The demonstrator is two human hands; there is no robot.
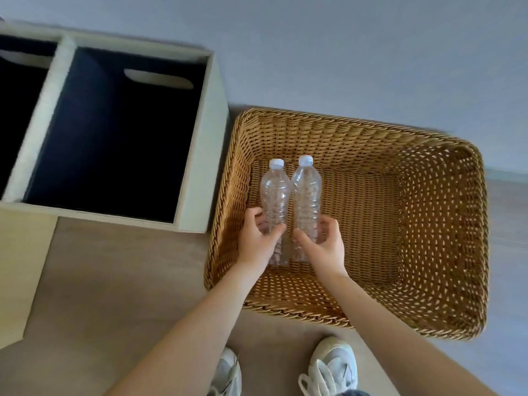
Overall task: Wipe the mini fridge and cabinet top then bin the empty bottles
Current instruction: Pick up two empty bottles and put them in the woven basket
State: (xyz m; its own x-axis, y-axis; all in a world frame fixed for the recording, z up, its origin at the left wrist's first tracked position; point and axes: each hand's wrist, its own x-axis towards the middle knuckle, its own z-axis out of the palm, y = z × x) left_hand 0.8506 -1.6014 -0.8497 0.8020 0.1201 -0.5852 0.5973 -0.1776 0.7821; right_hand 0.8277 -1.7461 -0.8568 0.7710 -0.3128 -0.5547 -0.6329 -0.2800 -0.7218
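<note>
Two clear empty plastic bottles with white caps are held side by side over the left part of a brown wicker basket (445,224). My left hand (258,241) grips the lower half of the left bottle (275,192). My right hand (323,247) grips the lower half of the right bottle (307,190). The two bottles touch along their sides, with their caps pointing away from me. I cannot tell whether they rest on the basket's floor or hang above it. Nothing else lies in the basket.
A pale double-compartment bin (200,144) with dark liners stands just left of the basket, against the grey wall. A light cabinet edge (20,267) shows at the far left. My white shoes (333,367) stand on the brown floor below the basket.
</note>
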